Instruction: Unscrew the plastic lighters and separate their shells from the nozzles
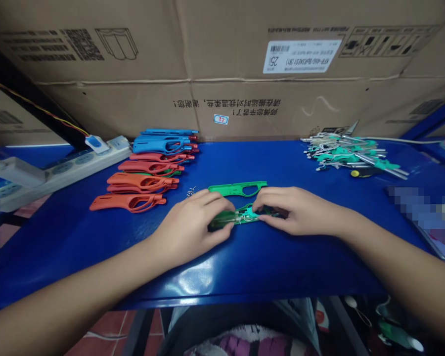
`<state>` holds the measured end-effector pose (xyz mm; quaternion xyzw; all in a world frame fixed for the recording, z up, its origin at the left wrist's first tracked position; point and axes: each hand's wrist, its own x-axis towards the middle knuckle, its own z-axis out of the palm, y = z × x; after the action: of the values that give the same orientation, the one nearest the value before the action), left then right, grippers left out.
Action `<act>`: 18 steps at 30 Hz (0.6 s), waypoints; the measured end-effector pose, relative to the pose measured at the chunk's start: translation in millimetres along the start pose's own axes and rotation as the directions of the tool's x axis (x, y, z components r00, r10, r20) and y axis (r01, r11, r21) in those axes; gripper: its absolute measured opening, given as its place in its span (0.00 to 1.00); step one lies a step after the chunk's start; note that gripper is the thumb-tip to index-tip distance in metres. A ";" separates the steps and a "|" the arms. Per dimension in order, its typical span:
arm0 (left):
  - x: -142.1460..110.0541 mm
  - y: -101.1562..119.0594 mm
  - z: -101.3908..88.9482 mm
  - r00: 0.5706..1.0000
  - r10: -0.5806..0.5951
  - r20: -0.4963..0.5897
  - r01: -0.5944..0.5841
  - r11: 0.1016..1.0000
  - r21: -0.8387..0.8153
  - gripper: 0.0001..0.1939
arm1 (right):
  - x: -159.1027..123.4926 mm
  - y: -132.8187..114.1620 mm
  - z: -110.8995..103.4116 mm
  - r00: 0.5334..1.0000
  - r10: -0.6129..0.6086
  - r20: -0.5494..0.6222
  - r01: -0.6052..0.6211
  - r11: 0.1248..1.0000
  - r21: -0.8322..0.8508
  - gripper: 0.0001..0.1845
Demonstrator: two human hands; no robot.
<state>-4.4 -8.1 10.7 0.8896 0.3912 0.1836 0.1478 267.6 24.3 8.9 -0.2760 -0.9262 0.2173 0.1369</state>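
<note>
A green plastic handle half [237,189] lies flat just beyond the left fingers [217,200] and right fingers [269,199], untouched, its oval slot showing. Pinched between both sets of fingertips sits a second green half [220,222], open side up, holding a teal part [250,214] and slim metal pieces [237,215]. Small metal bits [191,192] lie just outside the left fingers.

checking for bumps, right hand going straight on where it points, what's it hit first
The green plastic handle comes first: the fingers of the right hand already touch it. Beyond that, probably the left hand, though depth is hard to judge.
</note>
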 end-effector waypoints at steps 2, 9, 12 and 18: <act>-1.5 2.8 2.7 0.995 0.091 0.038 -0.091 0.996 0.005 0.12 | 0.1 0.0 1.1 1.000 0.015 0.016 -0.015 1.000 -0.017 0.09; -5.1 3.4 17.0 0.977 0.192 0.092 -0.188 0.981 -0.050 0.22 | -0.4 -1.2 -3.0 0.998 0.021 0.051 -0.021 1.000 -0.002 0.12; -4.9 1.7 18.6 0.975 0.197 0.103 -0.194 0.980 -0.040 0.24 | -0.4 -0.4 -3.9 0.999 0.018 0.049 -0.019 1.000 0.015 0.11; -4.9 -0.5 19.8 0.971 0.209 0.115 -0.211 0.977 0.004 0.22 | -0.4 1.0 -5.0 0.997 0.039 0.063 -0.043 0.997 0.061 0.11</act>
<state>1.0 -13.8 -8.2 0.9362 0.2871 0.1443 0.1425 270.2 26.5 12.8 -0.2837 -0.9169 0.2573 0.1124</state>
